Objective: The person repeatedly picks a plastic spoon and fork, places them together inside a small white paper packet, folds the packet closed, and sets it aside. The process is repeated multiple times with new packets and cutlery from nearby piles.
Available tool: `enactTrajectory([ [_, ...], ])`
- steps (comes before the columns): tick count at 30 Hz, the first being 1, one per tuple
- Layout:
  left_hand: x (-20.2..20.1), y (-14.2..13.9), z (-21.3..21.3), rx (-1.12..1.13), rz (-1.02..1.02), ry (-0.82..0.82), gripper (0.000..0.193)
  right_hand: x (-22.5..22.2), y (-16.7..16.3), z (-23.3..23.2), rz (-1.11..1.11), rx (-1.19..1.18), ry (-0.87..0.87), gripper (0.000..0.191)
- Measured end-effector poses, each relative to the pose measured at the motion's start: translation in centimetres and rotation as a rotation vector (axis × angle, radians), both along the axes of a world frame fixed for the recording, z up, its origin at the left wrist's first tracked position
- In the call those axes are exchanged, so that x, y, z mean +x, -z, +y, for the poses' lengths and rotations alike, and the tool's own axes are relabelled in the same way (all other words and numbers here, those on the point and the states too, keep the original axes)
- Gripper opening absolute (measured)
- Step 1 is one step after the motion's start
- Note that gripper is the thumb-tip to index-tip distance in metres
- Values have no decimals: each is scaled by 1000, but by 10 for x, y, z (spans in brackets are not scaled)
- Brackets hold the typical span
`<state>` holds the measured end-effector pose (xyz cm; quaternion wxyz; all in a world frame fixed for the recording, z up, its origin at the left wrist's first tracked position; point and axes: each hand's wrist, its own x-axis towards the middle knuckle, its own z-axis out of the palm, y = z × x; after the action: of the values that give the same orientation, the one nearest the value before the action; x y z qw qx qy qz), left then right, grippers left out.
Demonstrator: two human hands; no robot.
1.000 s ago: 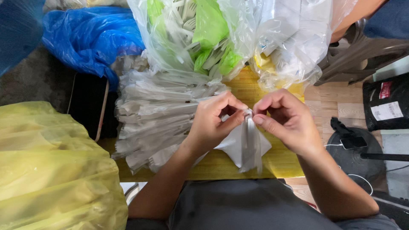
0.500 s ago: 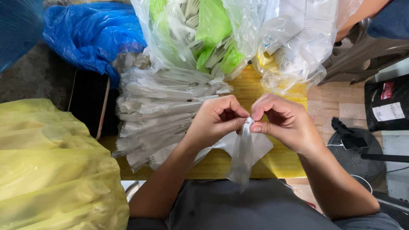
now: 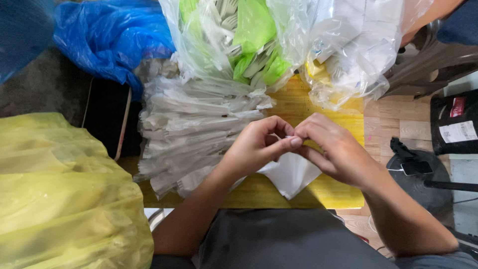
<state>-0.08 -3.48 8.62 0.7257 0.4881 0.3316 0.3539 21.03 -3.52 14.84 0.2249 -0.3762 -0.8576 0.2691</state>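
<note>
1. Grip: left hand [image 3: 256, 144] and right hand [image 3: 331, 149] meet fingertip to fingertip at mid-table. Both are pinched shut on the top edge of a small white napkin [image 3: 291, 174]; the left thumb lies across that edge, the right fingers curl over it from the other side.

2. The napkin hangs below the knuckles as a folded point, its lower corner resting on or just above the yellow tabletop [image 3: 298, 107]; which of the two cannot be told. Whether anything is rolled inside the fold is hidden by the fingers.

3. Judgement on doing the fold well: keep both pinches tight against each other so the edge stays square, and let the loose point hang free rather than crumple under the wrists.

4. Just left of the hands: a stack of slim clear-wrapped packets [image 3: 194, 132], laid lengthwise, near the left wrist.

5. Behind the hands: a clear bag of white cutlery with green sheets [image 3: 234, 42], and beside it a clear bag of white paper goods [image 3: 353, 47], both slumped at the table's far edge.

6. Further out: a blue plastic bag [image 3: 109, 37] at the far left, a large yellow plastic bag [image 3: 59, 194] at the near left, and wooden flooring with a dark stand base [image 3: 423, 174] to the right.
</note>
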Motion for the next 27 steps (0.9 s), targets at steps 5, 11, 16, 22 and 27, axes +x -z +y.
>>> enactTrajectory([
  [5,-6,-9,-6,232,170,4,23,7,-3,3,-87,-247,-39,19],
  [11,-20,-26,-12,399,492,7,19,25,1,6,-39,-247,-123,18],
  [16,-39,-25,-6,673,585,37,16,30,11,9,-7,-276,-71,16],
  [22,-92,-8,37,1057,904,-226,17,36,20,9,29,-227,129,18],
  [27,-103,7,73,1139,1034,-186,19,36,30,1,78,-282,124,15],
])
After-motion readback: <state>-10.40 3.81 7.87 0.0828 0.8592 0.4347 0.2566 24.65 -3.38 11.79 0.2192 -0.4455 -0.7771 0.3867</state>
